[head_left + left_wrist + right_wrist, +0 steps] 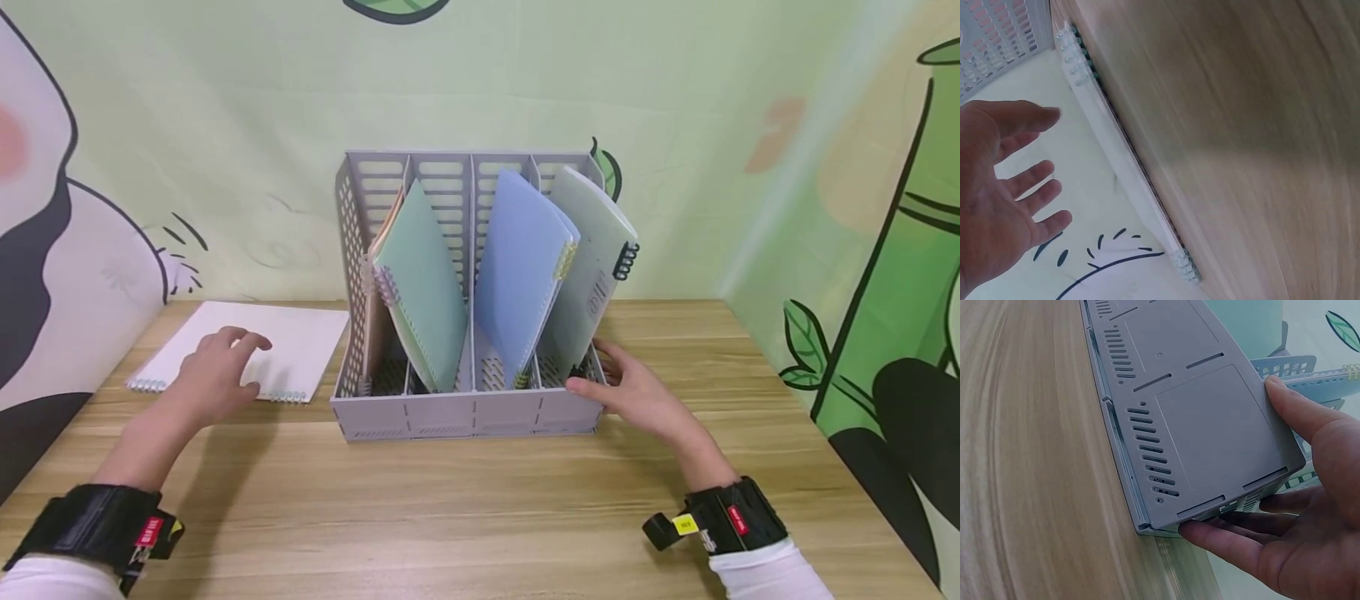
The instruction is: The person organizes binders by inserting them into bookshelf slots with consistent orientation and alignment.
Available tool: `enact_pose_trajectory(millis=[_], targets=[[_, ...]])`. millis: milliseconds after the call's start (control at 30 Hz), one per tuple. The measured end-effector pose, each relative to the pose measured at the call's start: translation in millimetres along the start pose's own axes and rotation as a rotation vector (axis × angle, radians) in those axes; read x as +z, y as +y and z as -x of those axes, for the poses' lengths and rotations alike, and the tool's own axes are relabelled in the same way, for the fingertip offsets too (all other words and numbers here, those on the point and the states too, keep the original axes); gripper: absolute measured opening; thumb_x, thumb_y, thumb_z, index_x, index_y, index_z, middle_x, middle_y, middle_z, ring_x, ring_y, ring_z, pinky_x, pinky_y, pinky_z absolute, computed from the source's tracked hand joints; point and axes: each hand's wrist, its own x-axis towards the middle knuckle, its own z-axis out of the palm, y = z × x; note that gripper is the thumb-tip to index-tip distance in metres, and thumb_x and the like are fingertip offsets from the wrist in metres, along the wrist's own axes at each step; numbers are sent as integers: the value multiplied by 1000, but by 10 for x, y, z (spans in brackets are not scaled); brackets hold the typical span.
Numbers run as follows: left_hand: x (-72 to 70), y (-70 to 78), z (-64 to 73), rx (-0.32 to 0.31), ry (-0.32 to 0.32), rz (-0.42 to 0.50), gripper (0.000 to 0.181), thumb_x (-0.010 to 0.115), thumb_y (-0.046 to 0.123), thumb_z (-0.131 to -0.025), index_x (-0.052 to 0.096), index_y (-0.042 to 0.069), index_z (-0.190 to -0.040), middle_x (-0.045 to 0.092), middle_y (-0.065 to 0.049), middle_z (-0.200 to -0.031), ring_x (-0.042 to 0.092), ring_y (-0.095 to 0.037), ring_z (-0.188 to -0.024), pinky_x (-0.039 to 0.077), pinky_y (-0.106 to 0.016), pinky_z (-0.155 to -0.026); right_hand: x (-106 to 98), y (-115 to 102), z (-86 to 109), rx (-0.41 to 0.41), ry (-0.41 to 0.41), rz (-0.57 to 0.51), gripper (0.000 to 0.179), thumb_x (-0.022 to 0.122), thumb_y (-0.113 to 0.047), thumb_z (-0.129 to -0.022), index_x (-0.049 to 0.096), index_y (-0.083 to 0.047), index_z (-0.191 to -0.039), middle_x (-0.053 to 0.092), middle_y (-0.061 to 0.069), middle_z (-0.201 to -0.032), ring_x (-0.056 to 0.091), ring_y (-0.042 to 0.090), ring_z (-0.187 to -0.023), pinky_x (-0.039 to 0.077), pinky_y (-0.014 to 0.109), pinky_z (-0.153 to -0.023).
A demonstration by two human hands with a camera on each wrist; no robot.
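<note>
My left hand (217, 379) hovers over a white spiral notebook (288, 346) lying on the table, fingers spread and slightly bent, holding nothing. In the left wrist view, the notebook's spiral edge (1110, 125) shows beyond the fingers. My right hand (633, 392) grips the front right corner of a grey file organizer (442, 415). Its thumb lies on the front panel's top edge and the other fingers lie along the side (1254, 519). Inside the organizer's compartments lean a green notebook (427, 292), a blue notebook (517, 258), a grey-green notebook (588, 275) and a brownish one (377, 321).
The wooden table (465, 517) runs up to a light green printed backdrop (247, 125) behind and at the sides. The organizer stands just to the right of the white notebook. Black straps with cameras (735, 517) circle both wrists.
</note>
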Motion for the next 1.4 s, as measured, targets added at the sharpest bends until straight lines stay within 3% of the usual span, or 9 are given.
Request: enact_pose_trajectory(millis=[233,500,933,1233,1400], targets=[[18,-105,26,-7,-104,-77,57,86,12,-77,59,-6,-124,47,-36,-134,45,-61,-120,44,-76,-84,-6,3,-10,6,1,-3,97,74,-34,-97,12,1,-163,42,34,-150,51,43,-132,58,44,-89],[69,-216,13,9,-172,-77,52,84,14,-83,62,-3,-127,48,-37,-140,44,-59,-126,42,-78,-87,-1,16,-15,-2,-3,-12,97,74,-34,-97,12,2,-162,42,35,-150,51,43,-131,58,43,-89],[127,-423,-41,99,-192,-34,45,82,10,-84,68,-5,-124,54,-38,-134,48,-58,-126,39,-68,-103,-13,8,-1,-9,-3,-2,96,73,-34,-97,13,1,-162,43,34,-149,53,43,-130,58,43,-88],[135,-487,-32,97,-236,-15,44,78,9,-89,65,-6,-128,59,-34,-131,50,-56,-125,39,-67,-104,-7,-3,7,-10,-10,-13,95,73,-33,-97,13,1,-163,44,34,-149,54,42,-129,58,44,-88],[152,-513,-20,159,-214,-51,42,76,8,-90,64,-5,-128,61,-34,-128,55,-55,-120,43,-66,-101,-9,11,0,-5,-9,-12,95,73,-33,-97,13,0,-163,44,34,-149,54,42,-129,59,44,-88]])
